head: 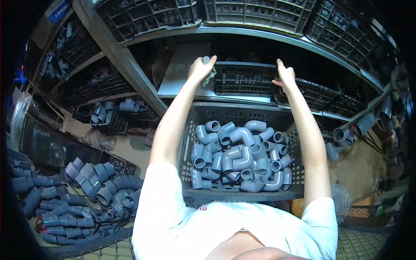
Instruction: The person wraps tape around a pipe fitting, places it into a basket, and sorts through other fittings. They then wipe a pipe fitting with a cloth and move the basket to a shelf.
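Both arms reach forward over a black plastic crate [243, 194] full of grey plastic pipe elbows [242, 159]. My left hand [201, 69] is closed round a small pale greenish item [210, 76], too small to name, near the left end of a black crate [245, 79] on the shelf. At that crate's right end is my right hand [285, 74], its index finger pointing up and the thumb side towards the crate. Whether it touches the crate's edge, I cannot tell.
Crates of fittings stand on metal shelves [253, 31] above. A slanting metal post [120, 61] rises at the left. Piled grey pipe couplings [87, 182] lie lower left. A fan [339, 201] and grey pipe pieces [339, 136] are at the right.
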Tool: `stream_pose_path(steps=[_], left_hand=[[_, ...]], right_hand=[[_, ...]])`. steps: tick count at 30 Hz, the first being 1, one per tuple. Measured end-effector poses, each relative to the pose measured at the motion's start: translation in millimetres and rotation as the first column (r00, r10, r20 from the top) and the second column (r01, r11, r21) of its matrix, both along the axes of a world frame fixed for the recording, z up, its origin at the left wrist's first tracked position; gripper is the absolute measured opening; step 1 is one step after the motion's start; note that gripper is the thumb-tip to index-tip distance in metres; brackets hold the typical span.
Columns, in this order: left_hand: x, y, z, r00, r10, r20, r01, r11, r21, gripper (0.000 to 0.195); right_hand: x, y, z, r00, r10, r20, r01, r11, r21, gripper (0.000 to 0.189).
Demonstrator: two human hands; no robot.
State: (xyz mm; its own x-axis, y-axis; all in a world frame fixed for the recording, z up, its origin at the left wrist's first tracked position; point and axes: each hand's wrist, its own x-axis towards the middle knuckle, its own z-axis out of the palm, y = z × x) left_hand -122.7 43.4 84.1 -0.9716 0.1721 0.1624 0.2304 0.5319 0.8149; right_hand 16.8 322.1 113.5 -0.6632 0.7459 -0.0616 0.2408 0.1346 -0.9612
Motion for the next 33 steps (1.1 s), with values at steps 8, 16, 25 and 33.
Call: stream_pose_path(steps=[8, 16, 25, 33], left_hand=[[-15.7, 15.7, 4.7, 0.999, -0.019, -0.045, 0.018, 0.999, -0.029, 0.044], [-52.0, -82.8, -12.2, 0.988, 0.008, -0.151, -0.021, 0.996, -0.085, 0.045], [-27.9, -180.8, 18.5, 0.879, 0.286, -0.382, -0.449, 0.765, -0.462, 0.037], [12.5, -158.7, 30.9, 0.895, 0.267, -0.357, -0.442, 0.635, -0.633, 0.043]], right_hand=[[-22.1, 5.6, -15.4, 0.963, -0.226, -0.143, 0.222, 0.974, -0.045, 0.054], [-50.2, -98.6, -34.5, 0.911, -0.19, -0.365, 0.14, 0.977, -0.16, 0.042], [-101.3, -167.8, -78.2, 0.933, 0.169, -0.318, -0.131, 0.982, 0.136, 0.044], [-71.7, -218.8, -41.9, 0.903, 0.279, -0.328, -0.29, 0.957, 0.015, 0.06]])
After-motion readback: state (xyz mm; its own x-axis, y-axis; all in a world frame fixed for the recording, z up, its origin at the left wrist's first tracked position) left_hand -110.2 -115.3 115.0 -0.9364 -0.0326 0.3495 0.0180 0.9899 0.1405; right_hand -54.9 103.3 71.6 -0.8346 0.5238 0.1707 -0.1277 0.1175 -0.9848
